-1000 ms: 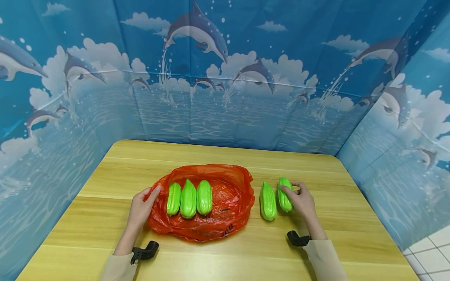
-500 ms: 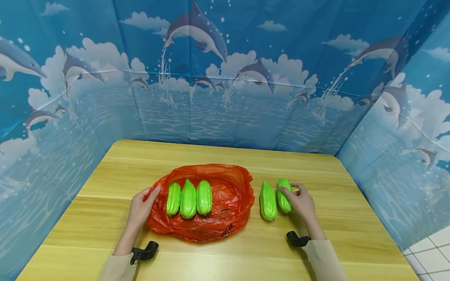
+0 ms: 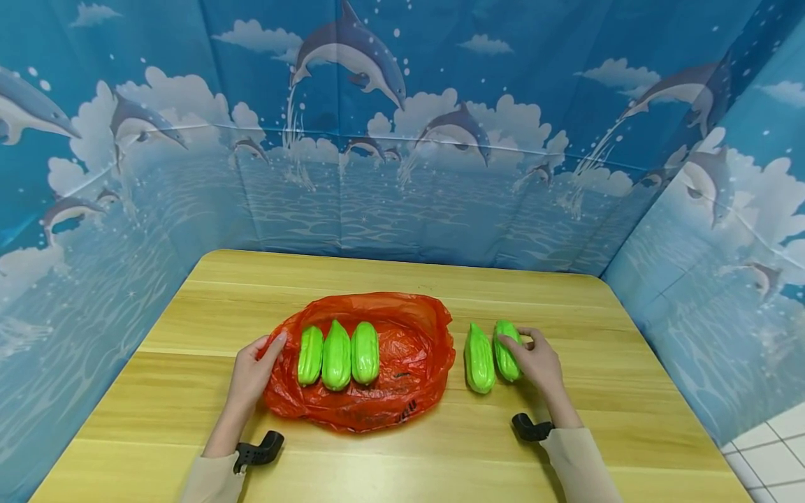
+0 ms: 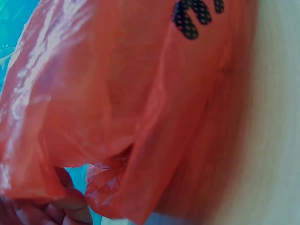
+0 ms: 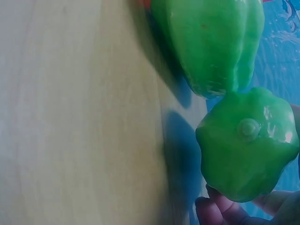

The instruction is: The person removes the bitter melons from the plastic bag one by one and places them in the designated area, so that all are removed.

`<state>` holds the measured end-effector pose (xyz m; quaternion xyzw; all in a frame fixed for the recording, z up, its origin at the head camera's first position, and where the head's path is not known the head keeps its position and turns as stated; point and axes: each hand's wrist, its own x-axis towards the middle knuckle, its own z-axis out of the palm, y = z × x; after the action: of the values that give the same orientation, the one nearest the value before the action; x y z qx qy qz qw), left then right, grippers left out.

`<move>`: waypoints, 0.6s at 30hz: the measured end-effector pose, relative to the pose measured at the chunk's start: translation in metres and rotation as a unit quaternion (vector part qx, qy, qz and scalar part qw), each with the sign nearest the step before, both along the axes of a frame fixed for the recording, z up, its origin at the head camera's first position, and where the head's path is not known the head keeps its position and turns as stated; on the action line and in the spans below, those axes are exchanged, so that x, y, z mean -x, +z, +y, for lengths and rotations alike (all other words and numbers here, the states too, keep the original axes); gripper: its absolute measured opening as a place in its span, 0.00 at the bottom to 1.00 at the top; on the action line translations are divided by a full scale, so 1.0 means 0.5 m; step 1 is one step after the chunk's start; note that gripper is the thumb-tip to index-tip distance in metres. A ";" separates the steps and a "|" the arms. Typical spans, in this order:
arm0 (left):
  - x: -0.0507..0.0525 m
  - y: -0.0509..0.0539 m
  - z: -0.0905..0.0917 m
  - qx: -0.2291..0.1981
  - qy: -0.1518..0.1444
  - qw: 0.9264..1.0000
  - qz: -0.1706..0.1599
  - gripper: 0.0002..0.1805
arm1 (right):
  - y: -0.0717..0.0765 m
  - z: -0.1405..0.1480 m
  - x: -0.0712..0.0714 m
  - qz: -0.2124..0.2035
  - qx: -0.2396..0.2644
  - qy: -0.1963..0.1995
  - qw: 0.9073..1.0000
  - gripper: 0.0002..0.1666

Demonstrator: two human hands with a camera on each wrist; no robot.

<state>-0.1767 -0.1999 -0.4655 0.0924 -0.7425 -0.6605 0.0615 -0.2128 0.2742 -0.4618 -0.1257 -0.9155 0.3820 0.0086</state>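
Note:
Three bright green ridged gourds (image 3: pixel 337 356) lie side by side in the left part of an open red plastic bag (image 3: pixel 415 391). With thumb and fingers, my left hand (image 3: pixel 254 370) pinches the bag's left rim; the left wrist view shows the red film (image 4: pixel 117 93) close up, with fingers (image 4: pixel 70 206) at its edge. On the right, my right hand (image 3: pixel 537 360) grips another green gourd (image 3: pixel 505 349) from its right side. Just left of that one, a further gourd (image 3: pixel 480 360) lies on the table. In the right wrist view the held gourd (image 5: pixel 243 145) shows its nubbed end.
The wooden table (image 3: pixel 402 464) carries the bag at its middle and the two gourds to the right of it. A blue dolphin-print curtain (image 3: pixel 402 195) stands along the back and sides. Black camera mounts (image 3: pixel 260 450) are worn on both wrists.
My right hand has shifted very slightly left with the gourd, narrowing the gap to its neighbour. The left hand and the bag have stayed almost still.

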 end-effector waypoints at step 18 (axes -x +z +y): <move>0.004 -0.007 0.000 0.008 -0.001 1.000 0.012 0.25 | -0.004 -0.003 -0.003 0.000 0.006 0.004 1.000 0.50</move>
<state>-0.1785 -0.2000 -0.4688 0.0826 -0.7469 -0.6560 0.0705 -0.2111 0.2729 -0.4637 -0.1220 -0.9136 0.3878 0.0062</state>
